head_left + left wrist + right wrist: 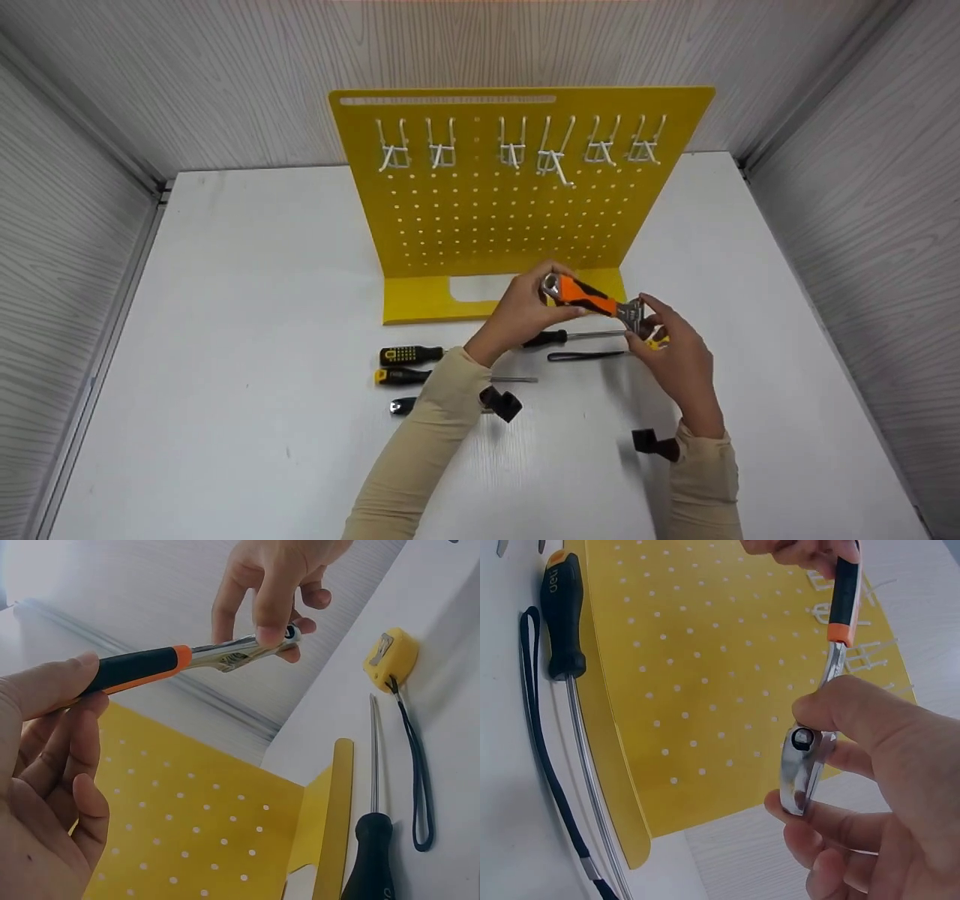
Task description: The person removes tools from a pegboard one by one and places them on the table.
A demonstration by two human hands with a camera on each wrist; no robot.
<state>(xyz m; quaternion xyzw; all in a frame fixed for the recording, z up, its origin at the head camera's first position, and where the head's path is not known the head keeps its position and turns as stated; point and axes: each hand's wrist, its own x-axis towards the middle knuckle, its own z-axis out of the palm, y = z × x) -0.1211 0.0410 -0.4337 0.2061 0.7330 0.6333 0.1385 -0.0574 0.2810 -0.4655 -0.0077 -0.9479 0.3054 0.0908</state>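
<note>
An adjustable wrench (589, 295) with an orange and black handle is held up in front of the yellow pegboard's base. My left hand (523, 306) pinches its handle between thumb and fingers, near the ring end, as the left wrist view also shows. At the other end, my right hand (681, 366) grips the metal head (799, 772) between thumb and fingertips. Below the hands lie a black-handled screwdriver (374, 840) and a yellow tape measure (391, 658) with a black wrist strap. In the head view, my right hand partly covers the tape measure.
The yellow pegboard (495, 217) stands at the back of the white table (247, 337), with several white hooks (512, 146) along its upper part. Left of my left forearm lie more tool handles, including a black and yellow one (409, 355); the forearm partly hides them.
</note>
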